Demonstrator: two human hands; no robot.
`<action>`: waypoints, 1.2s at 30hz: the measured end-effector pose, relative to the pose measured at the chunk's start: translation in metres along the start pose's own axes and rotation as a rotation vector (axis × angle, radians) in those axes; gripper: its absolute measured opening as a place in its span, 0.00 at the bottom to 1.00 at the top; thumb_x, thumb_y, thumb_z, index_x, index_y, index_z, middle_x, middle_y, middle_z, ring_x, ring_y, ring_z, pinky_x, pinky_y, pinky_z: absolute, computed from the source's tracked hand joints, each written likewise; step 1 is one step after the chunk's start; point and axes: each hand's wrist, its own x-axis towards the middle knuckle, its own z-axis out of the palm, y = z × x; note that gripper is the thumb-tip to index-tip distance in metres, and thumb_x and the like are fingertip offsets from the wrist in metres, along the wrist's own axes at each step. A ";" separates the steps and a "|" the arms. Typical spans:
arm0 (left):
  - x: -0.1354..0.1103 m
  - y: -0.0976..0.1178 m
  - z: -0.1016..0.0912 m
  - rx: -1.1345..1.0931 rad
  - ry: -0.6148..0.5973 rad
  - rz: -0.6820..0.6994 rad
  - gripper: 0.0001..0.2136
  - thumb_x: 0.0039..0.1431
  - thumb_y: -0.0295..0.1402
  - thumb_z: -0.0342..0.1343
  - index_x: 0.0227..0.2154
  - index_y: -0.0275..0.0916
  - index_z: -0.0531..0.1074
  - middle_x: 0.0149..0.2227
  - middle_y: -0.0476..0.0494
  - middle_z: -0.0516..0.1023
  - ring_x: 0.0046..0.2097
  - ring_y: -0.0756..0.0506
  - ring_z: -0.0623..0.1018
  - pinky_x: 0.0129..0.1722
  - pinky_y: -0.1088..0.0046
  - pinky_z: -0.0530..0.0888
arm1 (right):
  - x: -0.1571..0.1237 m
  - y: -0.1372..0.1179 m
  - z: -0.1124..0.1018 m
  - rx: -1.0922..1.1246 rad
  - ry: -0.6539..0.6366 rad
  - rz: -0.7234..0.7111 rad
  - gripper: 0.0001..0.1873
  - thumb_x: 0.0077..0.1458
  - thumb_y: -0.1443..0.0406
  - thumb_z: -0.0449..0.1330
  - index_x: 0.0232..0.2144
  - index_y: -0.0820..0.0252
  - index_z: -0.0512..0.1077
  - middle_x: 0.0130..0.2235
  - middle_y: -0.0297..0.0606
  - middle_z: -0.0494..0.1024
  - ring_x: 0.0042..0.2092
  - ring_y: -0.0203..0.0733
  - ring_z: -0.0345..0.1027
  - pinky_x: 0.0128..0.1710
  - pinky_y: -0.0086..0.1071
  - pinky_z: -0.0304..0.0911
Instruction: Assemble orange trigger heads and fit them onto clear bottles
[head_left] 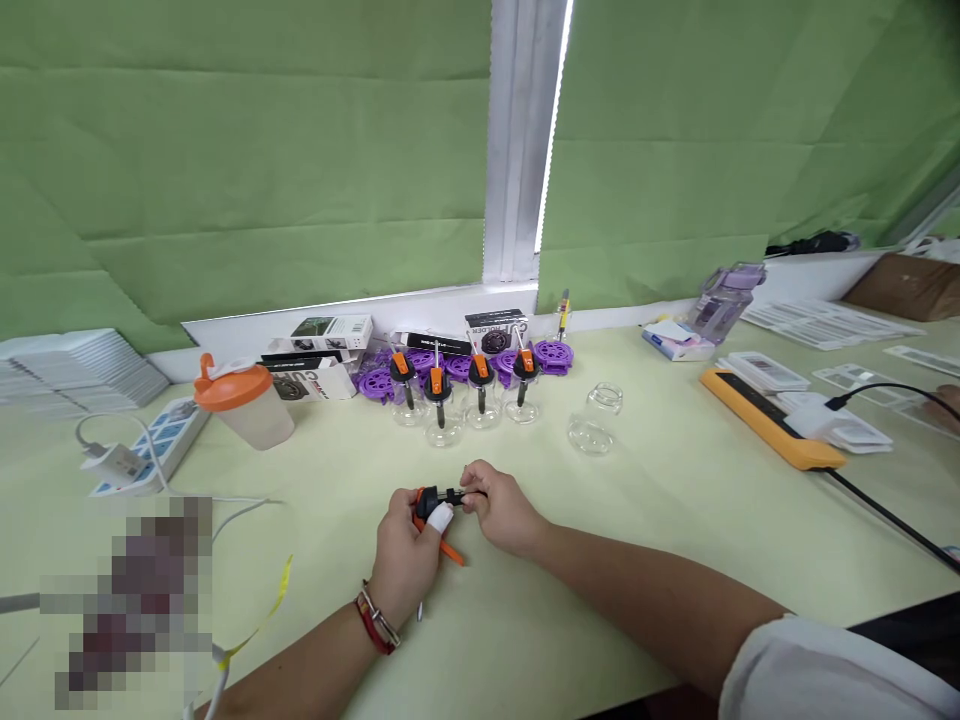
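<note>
My left hand (409, 548) is wrapped round a black-and-orange bottle lid (429, 502), its thumb bandaged in white. The lid lies sideways, with an orange lever (452, 553) sticking out below. At the end of the lid's dark stem (454, 495), my right hand (499, 505) pinches with thumb and fingertips; the tip itself is hidden. Behind the hands, several small glass bottles (444, 430) stand upright, fitted with similar black-and-orange lids (437, 384). To their right is a clear glass bottle (592, 432) without a lid.
Purple round plastic pieces (553, 354) and cup holder boxes (311, 378) line the wall. An orange-lidded cup (251, 405) and a power strip (161, 445) are at left. At right are an orange power strip (772, 420), a purple water bottle (724, 302) and another person's hand (943, 408).
</note>
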 end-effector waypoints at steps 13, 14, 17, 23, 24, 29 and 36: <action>-0.002 0.010 -0.001 0.022 0.020 -0.018 0.21 0.48 0.49 0.59 0.38 0.38 0.67 0.32 0.42 0.77 0.33 0.42 0.76 0.33 0.64 0.72 | 0.000 -0.001 -0.002 -0.012 0.000 0.016 0.07 0.51 0.72 0.52 0.33 0.58 0.65 0.28 0.33 0.71 0.31 0.37 0.63 0.31 0.30 0.58; -0.002 0.010 -0.001 0.022 0.020 -0.022 0.21 0.48 0.49 0.59 0.38 0.38 0.67 0.31 0.42 0.77 0.32 0.42 0.76 0.32 0.64 0.72 | 0.000 -0.001 -0.002 -0.011 0.000 0.014 0.07 0.51 0.72 0.52 0.32 0.58 0.65 0.28 0.33 0.71 0.31 0.37 0.63 0.31 0.30 0.58; -0.002 0.010 -0.001 0.013 0.022 -0.028 0.22 0.47 0.50 0.59 0.37 0.38 0.67 0.31 0.43 0.77 0.32 0.42 0.76 0.32 0.64 0.72 | -0.001 -0.003 -0.002 -0.011 0.012 0.012 0.06 0.50 0.72 0.53 0.31 0.58 0.65 0.27 0.32 0.70 0.31 0.37 0.64 0.31 0.30 0.58; -0.003 0.009 -0.001 0.022 0.012 -0.024 0.21 0.49 0.50 0.58 0.37 0.38 0.66 0.30 0.44 0.76 0.32 0.42 0.76 0.31 0.64 0.71 | 0.000 -0.003 -0.003 -0.005 0.007 0.029 0.08 0.51 0.73 0.53 0.34 0.58 0.65 0.29 0.33 0.72 0.31 0.37 0.64 0.32 0.30 0.58; -0.003 0.010 -0.001 0.025 0.010 -0.028 0.21 0.49 0.50 0.58 0.37 0.38 0.66 0.29 0.45 0.75 0.31 0.42 0.76 0.31 0.65 0.71 | 0.000 -0.003 -0.002 -0.009 0.010 0.029 0.08 0.51 0.73 0.53 0.34 0.58 0.65 0.29 0.33 0.72 0.31 0.37 0.64 0.32 0.30 0.58; -0.003 0.010 -0.001 0.037 0.014 -0.038 0.21 0.49 0.50 0.58 0.37 0.38 0.66 0.27 0.46 0.75 0.30 0.42 0.75 0.29 0.65 0.70 | -0.001 -0.003 -0.002 0.005 0.020 0.021 0.08 0.51 0.72 0.54 0.34 0.57 0.64 0.28 0.32 0.72 0.30 0.37 0.64 0.30 0.29 0.58; -0.002 0.008 -0.001 0.000 0.006 -0.037 0.21 0.48 0.50 0.59 0.37 0.38 0.66 0.29 0.46 0.75 0.31 0.43 0.76 0.31 0.65 0.72 | -0.002 0.000 -0.004 -0.017 0.033 0.000 0.10 0.51 0.72 0.53 0.37 0.57 0.64 0.29 0.34 0.72 0.33 0.38 0.65 0.34 0.31 0.59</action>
